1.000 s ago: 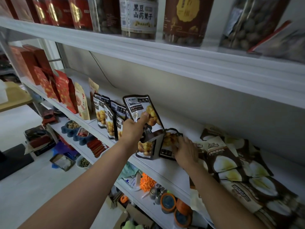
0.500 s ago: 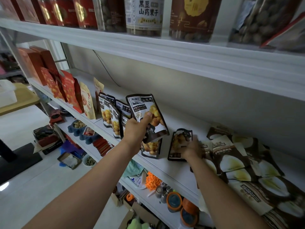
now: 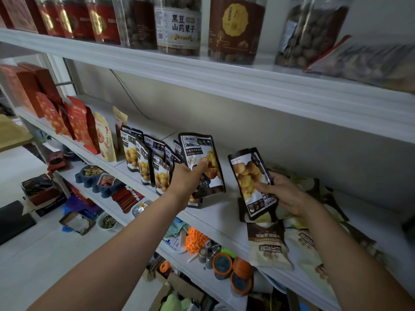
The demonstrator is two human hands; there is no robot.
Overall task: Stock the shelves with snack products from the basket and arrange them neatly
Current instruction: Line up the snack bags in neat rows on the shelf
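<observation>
Head view: the left hand [image 3: 187, 178] pinches a chestnut pouch [image 3: 198, 153] upright at the right end of the row [image 3: 143, 162] standing on the shelf [image 3: 221, 209]. The right hand [image 3: 286, 196] grips a second pouch [image 3: 250, 176], tilted, beside a pile [image 3: 269, 248] of flat packets. The step in hand seems to be extending the row. Next, the second pouch needs standing just right of the first, face forward.
</observation>
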